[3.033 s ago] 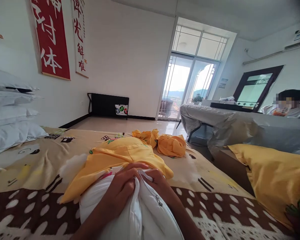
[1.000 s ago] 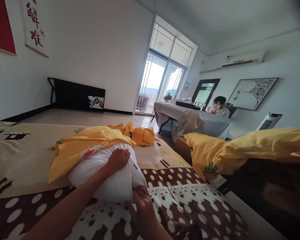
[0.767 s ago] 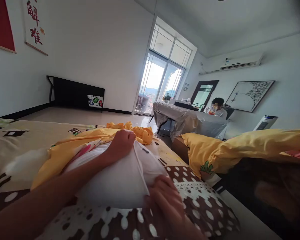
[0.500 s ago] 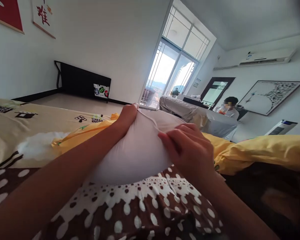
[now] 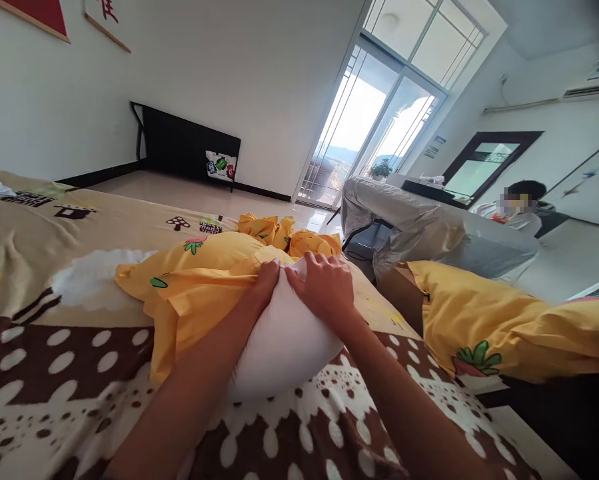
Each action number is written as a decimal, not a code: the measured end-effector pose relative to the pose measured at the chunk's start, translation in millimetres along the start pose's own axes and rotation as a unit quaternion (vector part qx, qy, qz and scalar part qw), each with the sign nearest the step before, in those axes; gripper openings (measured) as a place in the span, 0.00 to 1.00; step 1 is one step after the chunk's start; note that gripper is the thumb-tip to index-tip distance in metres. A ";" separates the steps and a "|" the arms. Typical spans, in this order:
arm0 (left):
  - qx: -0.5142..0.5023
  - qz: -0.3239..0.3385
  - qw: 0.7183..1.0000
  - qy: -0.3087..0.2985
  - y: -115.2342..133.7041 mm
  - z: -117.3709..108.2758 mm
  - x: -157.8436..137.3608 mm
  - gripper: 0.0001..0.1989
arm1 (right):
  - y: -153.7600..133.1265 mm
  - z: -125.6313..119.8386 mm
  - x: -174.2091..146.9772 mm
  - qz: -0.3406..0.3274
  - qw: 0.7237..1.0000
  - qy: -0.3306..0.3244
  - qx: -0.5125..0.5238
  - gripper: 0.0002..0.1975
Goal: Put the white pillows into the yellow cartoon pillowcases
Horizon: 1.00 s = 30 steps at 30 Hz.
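Note:
A white pillow (image 5: 284, 347) stands bunched between my hands above the bed, its top edge squeezed narrow. My left hand (image 5: 268, 279) is closed on the pillow's top edge, beside a yellow pillowcase (image 5: 219, 257) with green leaf prints. That pillowcase lies puffed up to the left, and whether anything is inside it I cannot tell. My right hand (image 5: 325, 285) grips the same edge from the right, thumb towards the left hand and fingers bent over the far side. Behind the hands lies more crumpled yellow cloth (image 5: 314, 244).
The bed carries a brown-and-white dotted blanket (image 5: 274, 440). A yellow pillow (image 5: 519, 320) with a pineapple print lies at the right, over a dark area. Further back stand a plastic-covered table (image 5: 459, 227), a seated person (image 5: 524, 207) and a black folded frame (image 5: 184, 143).
My hands have come closer together, the right one moving left along the pillow's edge. The pillow is narrower and more bunched. The view has turned left, revealing more yellow cloth.

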State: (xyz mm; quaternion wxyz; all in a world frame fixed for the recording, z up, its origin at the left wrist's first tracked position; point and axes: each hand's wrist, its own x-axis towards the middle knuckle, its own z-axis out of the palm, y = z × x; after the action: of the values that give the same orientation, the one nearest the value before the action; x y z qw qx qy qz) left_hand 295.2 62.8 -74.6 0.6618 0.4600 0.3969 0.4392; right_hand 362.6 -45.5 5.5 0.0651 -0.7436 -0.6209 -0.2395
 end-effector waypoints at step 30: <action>0.673 0.257 0.680 -0.132 27.5 -104.4 -121.1 0.16 | 33.7 -19.6 -74.8 -0.075 0.989 -0.105 0.077 0.21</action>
State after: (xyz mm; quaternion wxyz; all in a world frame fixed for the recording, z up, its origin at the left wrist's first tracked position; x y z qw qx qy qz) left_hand 156.0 -19.4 -61.0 0.0797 0.9186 0.3603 0.1415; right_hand 380.8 -127.3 -3.2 0.0382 -0.7088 -0.6947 -0.1161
